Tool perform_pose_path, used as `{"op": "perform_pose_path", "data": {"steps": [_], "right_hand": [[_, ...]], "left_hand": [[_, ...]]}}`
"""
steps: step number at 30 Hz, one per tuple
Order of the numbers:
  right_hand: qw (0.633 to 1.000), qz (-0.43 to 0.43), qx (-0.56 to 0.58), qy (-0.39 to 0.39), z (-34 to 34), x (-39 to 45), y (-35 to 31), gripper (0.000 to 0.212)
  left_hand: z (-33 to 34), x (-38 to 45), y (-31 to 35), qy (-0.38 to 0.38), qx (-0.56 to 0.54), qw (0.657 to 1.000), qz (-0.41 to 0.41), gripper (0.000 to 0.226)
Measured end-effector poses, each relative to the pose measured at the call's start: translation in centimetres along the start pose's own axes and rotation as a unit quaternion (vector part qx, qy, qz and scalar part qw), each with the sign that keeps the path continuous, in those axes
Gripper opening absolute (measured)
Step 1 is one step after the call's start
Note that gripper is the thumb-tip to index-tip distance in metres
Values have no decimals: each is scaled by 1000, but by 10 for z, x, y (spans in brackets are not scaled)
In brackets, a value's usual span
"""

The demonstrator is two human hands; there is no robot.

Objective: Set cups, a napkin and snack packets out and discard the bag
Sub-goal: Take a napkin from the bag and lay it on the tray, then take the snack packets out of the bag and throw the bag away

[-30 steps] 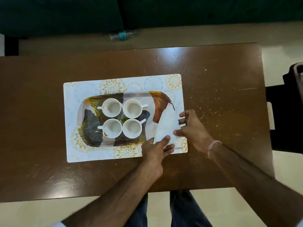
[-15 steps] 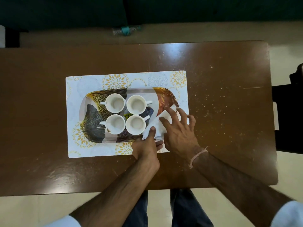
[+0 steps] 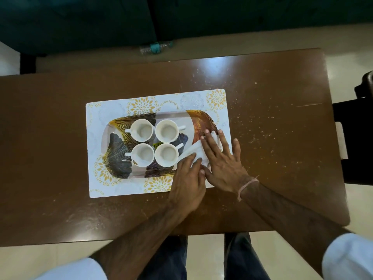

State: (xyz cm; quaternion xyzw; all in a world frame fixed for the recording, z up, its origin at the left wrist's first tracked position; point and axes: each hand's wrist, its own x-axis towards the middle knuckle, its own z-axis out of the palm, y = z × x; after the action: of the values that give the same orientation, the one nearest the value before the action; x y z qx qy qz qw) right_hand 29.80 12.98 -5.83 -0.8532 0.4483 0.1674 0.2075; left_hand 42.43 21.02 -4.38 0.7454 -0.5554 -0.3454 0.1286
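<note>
1. Pressed flat with fingers spread, the right hand point(image 3: 223, 164) is laid on the white napkin point(image 3: 198, 151); nothing is pinched.
2. At the napkin's near edge the left hand point(image 3: 188, 181) is placed, fingers together and extended, touching the right hand.
3. The napkin is lain at the right end of the patterned tray point(image 3: 201, 120).
4. Four white cups point(image 3: 154, 145) are grouped on the tray, which is set on a placemat point(image 3: 113, 110) on the table point(image 3: 50, 118).

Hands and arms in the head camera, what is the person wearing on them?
Both hands are bare, no gloves or rings visible. The right hand has a thin pinkish thread bracelet at the wrist. Both forearms are bare, with white sleeves pushed up toward the elbows. The left hand wears nothing.
</note>
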Motion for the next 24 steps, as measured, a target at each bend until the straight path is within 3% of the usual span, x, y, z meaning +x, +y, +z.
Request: {"op": "perform_pose_path", "data": {"steps": [7,13,24], "right_hand": [[997,-24,75,26,-14,0,19,84],[990,12,131,55,-62,-10,64,79],[955,209,162,132,-117,-95,246,62]], "left_hand": [[-16,10,17,20,15,1000,-11,45],[-28,42,76,7,-2,1000,18,38],[27,115,268,-127,33,983,129,28]]}}
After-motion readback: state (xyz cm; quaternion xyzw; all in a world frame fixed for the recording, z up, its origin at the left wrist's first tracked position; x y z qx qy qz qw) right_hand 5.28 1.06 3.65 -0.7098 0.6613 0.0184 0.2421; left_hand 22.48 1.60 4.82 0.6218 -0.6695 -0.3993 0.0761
